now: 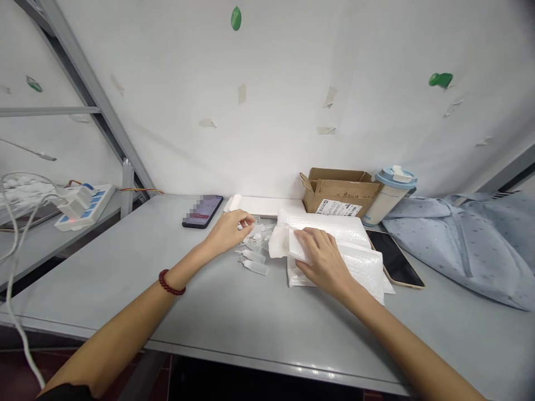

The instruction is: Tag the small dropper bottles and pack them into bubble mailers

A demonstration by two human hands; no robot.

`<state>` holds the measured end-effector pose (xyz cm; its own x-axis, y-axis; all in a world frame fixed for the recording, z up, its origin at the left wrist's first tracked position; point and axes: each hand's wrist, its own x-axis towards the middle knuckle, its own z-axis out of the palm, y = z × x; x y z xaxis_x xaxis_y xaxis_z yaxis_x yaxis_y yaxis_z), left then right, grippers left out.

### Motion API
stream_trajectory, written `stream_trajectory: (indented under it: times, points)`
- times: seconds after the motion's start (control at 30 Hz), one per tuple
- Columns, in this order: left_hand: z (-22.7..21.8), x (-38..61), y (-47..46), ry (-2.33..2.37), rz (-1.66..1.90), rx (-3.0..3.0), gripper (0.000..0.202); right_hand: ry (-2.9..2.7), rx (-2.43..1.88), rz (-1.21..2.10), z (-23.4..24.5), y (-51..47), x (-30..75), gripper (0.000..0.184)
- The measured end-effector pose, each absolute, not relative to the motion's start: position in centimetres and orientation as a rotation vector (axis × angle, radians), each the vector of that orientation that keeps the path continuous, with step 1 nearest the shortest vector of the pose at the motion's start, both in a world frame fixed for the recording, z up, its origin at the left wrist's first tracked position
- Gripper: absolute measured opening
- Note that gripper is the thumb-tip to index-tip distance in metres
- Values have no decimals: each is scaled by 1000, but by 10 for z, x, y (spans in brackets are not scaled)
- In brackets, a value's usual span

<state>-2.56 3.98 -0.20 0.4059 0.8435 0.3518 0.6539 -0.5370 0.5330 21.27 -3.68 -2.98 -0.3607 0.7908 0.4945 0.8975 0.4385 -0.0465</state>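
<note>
My left hand (229,230), with a red bead bracelet on its wrist, reaches into a cluster of small clear plastic bottles (254,250) on the grey table (209,312); its fingers are pinched on one small bottle at the cluster's top. My right hand (321,259) lies on a stack of white bubble-wrap mailer bags (355,245), fingers curled over the open edge of the top bag and gripping it.
A phone (202,211) lies at the back left of the table, a white flat pad (267,205) behind the bottles. A cardboard box (340,192), a lidded cup (388,196), a tablet (397,259) and a blue cloth bag (468,239) sit to the right. A power strip (86,206) is at the left.
</note>
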Motion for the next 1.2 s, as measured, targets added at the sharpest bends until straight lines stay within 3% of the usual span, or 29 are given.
stream_trajectory:
  times: [0.17, 0.47, 0.73, 0.9, 1.2]
  points:
    - [-12, -36, 52, 1404, 501, 2372, 33, -2253, -1438, -312, -30, -37, 212, 48]
    - [-18, -31, 54, 1406, 425, 2199, 21, -2263, -1440, -299, -30, -38, 212, 47]
    - [3, -32, 47, 1295, 633, 2139, 18, -2248, -1433, -317, -31, -37, 212, 48]
    - [16, -27, 32, 1008, 535, 2038, 12, -2235, -1433, -338, -31, -37, 211, 47]
    - [-7, 2, 8, 961, 715, 2118, 22, -2283, -1376, -315, -31, -40, 208, 46]
